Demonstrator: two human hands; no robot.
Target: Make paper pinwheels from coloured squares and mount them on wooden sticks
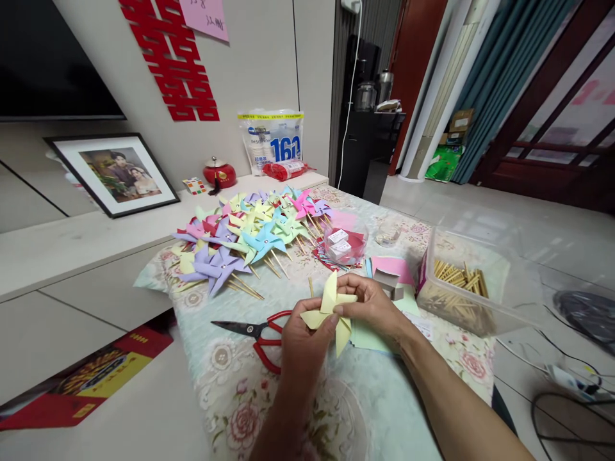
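Observation:
Both hands hold a pale yellow paper pinwheel (330, 301) above the table's near half. My left hand (307, 333) pinches it from the left, thumb near its centre. From the right, my right hand (368, 299) presses its thumb at the pinwheel's middle, fingers behind the paper. Red-handled scissors (254, 330) lie by my left hand, blades pointing left and handles partly hidden by it. Under my right hand are sheets of green paper (372, 337). A short wooden stick (311, 287) lies just beyond my left hand.
Finished pinwheels on sticks (259, 234) are heaped at the far left of the flowered tablecloth (225, 397). A clear bowl (358, 246) holds small white boxes. At the right edge stands a plastic bin (451, 298) of short wooden sticks. Cables (567, 403) lie on the floor.

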